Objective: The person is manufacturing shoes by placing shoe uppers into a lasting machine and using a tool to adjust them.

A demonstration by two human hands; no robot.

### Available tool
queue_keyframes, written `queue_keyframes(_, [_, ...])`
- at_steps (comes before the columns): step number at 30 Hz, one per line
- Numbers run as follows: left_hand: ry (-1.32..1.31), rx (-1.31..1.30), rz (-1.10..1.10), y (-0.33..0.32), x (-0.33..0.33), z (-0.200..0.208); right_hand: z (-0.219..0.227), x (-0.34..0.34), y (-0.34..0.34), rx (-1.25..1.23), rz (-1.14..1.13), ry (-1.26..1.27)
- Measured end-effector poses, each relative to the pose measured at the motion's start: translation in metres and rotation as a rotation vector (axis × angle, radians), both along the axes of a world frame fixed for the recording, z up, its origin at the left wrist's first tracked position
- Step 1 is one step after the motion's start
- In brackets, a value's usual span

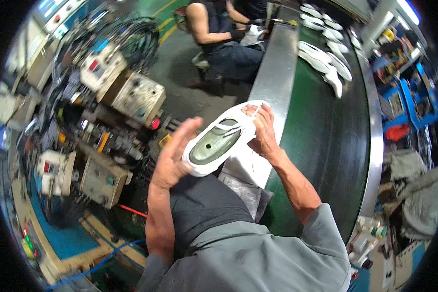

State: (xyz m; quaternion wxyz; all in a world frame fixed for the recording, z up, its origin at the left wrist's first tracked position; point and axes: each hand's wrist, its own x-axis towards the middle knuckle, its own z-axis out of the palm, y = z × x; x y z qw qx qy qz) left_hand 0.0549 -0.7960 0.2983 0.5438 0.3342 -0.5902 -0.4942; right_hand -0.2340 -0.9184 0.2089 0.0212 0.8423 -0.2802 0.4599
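A white lace-up shoe point(246, 128) is tilted in front of me above my lap, its opening toward me. A greenish shoe last point(213, 147) with a dark round hole fills the opening. My right hand point(262, 127) is closed around the toe end, fingers by the white laces. At the heel, my left hand point(172, 156) is open, its fingers stretched out and its thumb touching or very near the heel edge. Below the shoe are a white flat-sided thing point(248, 163) and some crumpled grey plastic point(242, 190).
Right of me runs a green conveyor belt point(321, 160) with several white shoe pieces point(321, 58) at its far part. A metal ledge point(276, 73) edges it. Machines with control boxes point(138, 100) crowd the left. Another person point(214, 34) sits ahead, gloved hands on a white shoe.
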Motion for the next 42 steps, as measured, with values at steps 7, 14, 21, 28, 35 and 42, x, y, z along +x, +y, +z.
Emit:
queue_keyframes(7, [-0.477,-0.207,0.383,0.096,0.013,0.030,0.005,0.115,0.002,0.072,0.400,-0.110])
queue_keyframes(14, [-0.900,0.028,0.308,0.081,0.050,0.084,0.010,0.140,0.035,0.108,0.465,0.074])
queue_keyframes(21, [-0.564,0.160,0.141,0.048,0.065,0.053,-0.011,0.144,0.050,0.158,0.540,-0.004])
queue_keyframes(28, [-0.455,0.248,0.116,0.039,0.072,0.024,-0.031,0.142,0.046,0.195,0.527,0.007])
queue_keyframes(35, [0.327,0.217,0.335,0.067,0.101,-0.020,0.012,0.129,0.111,1.234,0.601,0.160])
queue_keyframes(42, [0.042,0.212,0.720,0.089,0.078,-0.063,-0.014,0.133,0.153,1.693,0.713,-0.012])
